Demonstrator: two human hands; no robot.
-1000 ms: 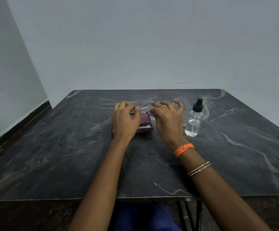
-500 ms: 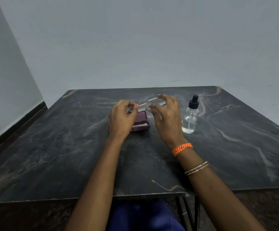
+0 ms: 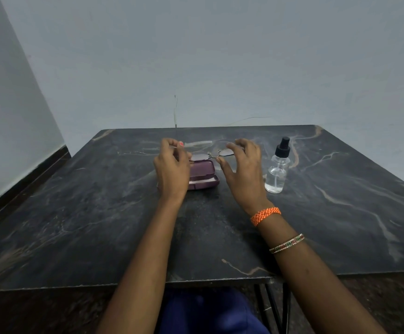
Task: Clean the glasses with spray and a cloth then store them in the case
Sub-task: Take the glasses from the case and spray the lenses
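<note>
You hold the glasses (image 3: pixel 212 154) between your hands, above the open case (image 3: pixel 202 175) on the table (image 3: pixel 99 225). Your left hand (image 3: pixel 172 168) and right hand (image 3: pixel 243 172) each pinch one end; the spray bottle (image 3: pixel 277 173) stands just right.

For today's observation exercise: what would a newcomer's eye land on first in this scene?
Probably the two hands, left hand and right hand, holding thin-framed glasses spread between them above an open purple case mid-table. Next, the clear spray bottle standing to the right on the dark marble table.

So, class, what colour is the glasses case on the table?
Purple, with a pale lining; the case shows clearly in the head view.
</note>
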